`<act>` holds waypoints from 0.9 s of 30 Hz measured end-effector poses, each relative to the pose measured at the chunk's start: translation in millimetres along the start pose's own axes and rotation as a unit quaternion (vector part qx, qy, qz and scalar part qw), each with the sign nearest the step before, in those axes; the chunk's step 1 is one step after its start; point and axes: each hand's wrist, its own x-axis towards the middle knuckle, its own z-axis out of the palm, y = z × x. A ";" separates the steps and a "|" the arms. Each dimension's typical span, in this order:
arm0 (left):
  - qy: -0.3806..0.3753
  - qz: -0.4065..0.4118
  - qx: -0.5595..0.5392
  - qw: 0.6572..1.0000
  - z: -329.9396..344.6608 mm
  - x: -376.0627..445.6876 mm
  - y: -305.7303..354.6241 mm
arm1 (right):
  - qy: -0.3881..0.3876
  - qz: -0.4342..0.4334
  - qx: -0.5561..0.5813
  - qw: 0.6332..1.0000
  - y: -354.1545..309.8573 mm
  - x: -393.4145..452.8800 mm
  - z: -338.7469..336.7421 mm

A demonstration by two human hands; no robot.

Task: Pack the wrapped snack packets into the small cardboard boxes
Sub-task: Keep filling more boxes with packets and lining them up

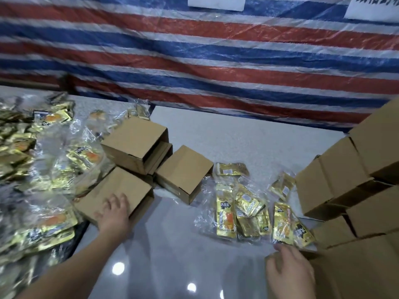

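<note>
Left hand: my left hand (pixel 113 212) lies flat with fingers spread on top of the nearest cardboard box (pixel 114 196), lower left of centre; it presses there and grips nothing.
Right hand: my right hand (pixel 288 269) sits at the lower right, fingers loosely bent, fingertips at the near edge of the clear wrap around the gold packets; I cannot tell whether it has pinched the film yet.
Nearest packets: a loose bundle of gold snack packets (pixel 241 212) in clear film lies right of centre, and one separate packet (pixel 289 224) lies just beyond my right fingertips.
Open boxes: two more small boxes (pixel 183 172) lie on their sides at centre, mouths facing right, one touching the other.
Stock: a large heap of packets (pixel 36 169) fills the left of the frame; a stack of boxes (pixel 354 184) rises along the right edge.
Surface: a glossy white table (pixel 248 137), with a striped tarp (pixel 194 50) hanging behind.
Handling: I judge the packets light, soft and slippery in foil and film, so I would pinch several together across their flat faces, not by the loose wrap.
Box handling: the cardboard looks stiff but light and will likely slide, so it wants steadying while I fill it.
</note>
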 end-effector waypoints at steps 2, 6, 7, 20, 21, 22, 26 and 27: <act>0.012 0.025 0.016 0.999 -1.1 -1.0 1.0 | 0.003 -0.010 -0.007 1.000 -12.5 3.2 4.8; 0.035 0.079 -0.005 0.996 -11.3 -31.3 -7.2 | -0.045 -0.071 -0.003 0.996 -38.0 0.9 15.9; 0.045 0.081 -0.024 0.995 -17.7 -41.1 -13.3 | -0.059 -0.100 0.022 0.993 -49.0 -1.4 19.7; -0.072 0.357 -0.227 0.903 -76.8 -129.2 3.2 | -0.239 -0.294 -0.012 0.925 -154.0 -4.4 21.4; -0.087 0.372 -0.227 0.896 -70.7 -130.8 9.0 | -0.246 -0.296 -0.042 0.922 -147.1 -5.9 21.4; -0.102 0.383 -0.227 0.889 -63.7 -132.2 15.0 | -0.256 -0.287 -0.060 0.921 -137.4 -6.9 21.5; -0.126 0.410 -0.229 0.874 -33.4 -138.0 42.9 | -0.289 -0.230 -0.094 0.925 -85.1 -8.5 23.9; -0.123 0.416 -0.226 0.872 -26.8 -139.7 51.0 | -0.288 -0.216 -0.098 0.928 -73.2 -10.1 25.1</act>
